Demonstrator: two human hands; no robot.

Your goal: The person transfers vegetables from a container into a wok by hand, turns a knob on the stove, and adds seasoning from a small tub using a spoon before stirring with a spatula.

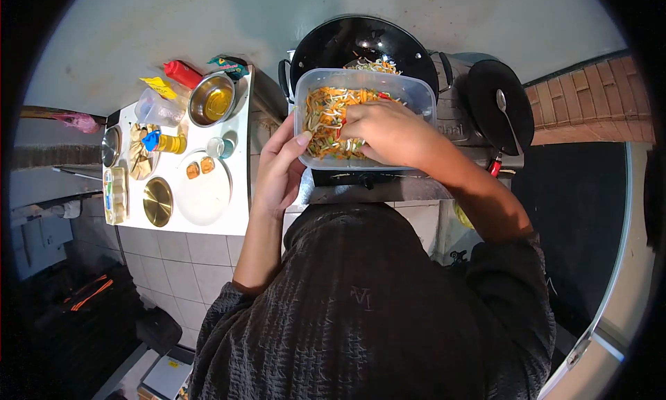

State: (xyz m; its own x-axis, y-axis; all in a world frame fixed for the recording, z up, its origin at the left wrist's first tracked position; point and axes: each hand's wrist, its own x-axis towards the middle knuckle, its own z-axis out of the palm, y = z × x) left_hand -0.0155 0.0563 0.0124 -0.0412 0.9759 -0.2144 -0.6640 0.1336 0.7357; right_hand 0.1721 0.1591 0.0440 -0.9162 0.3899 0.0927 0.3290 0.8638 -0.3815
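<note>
Over the near side of the wok [326, 50], it's a clear plastic tub [424, 112], held with its long axis running side to side, square across the wearer's front. The wok lies straight beyond the tub's far rim, both loop handles showing, and a small heap of pale sprouts [378, 66] sits down in it, just past that rim.

Left hand [281, 161] has the tub's left end: thumb over the rim, fingers along the outside and under. Right hand [390, 131] comes in across the near right corner, so it's the one among the shredded vegetables [327, 112], orange, white and green with flecks of red. Fingers are bent downward and close together; the tips are buried in the mix, so whether they pinch a clump or merely press on it, I can't fairly say.

To the right, on the dark stove top [454, 123], a round black lid [485, 88] with a metal spoon [508, 116] lying on it. Over on the left, a white table [240, 150]: a steel bowl [200, 95] of yellow liquid, a red bottle [183, 74], and a white plate [208, 209] bearing two browned pieces [193, 170]. Pale tiles [173, 251] run underfoot, with brickwork [583, 98] off to the right.
</note>
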